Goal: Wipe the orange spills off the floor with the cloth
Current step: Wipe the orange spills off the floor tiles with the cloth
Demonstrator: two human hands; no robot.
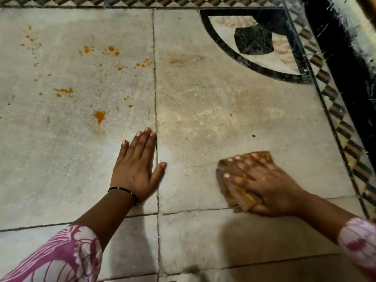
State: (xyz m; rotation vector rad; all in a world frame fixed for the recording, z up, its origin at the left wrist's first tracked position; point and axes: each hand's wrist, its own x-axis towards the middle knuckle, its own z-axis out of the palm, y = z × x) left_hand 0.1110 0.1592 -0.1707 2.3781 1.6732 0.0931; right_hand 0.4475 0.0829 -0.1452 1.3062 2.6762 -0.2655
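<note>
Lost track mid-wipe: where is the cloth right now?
The cloth lies flat on the floor at lower right in the head view, under the right hand, right of the tile seam and away from the orange spills.

A single head-worn view looks steeply down at the floor [203,110] from close above, facing toward twelve o'clock.

The right hand [262,184] presses flat on a folded, orange-stained cloth [242,180] against the grey floor [213,110]; the left hand [138,167] lies flat with fingers spread, just beside a tile joint [155,88]; orange spills [99,115] dot the tile beyond the left hand's fingertips; a faint yellowish smear spreads beyond the cloth.
</note>
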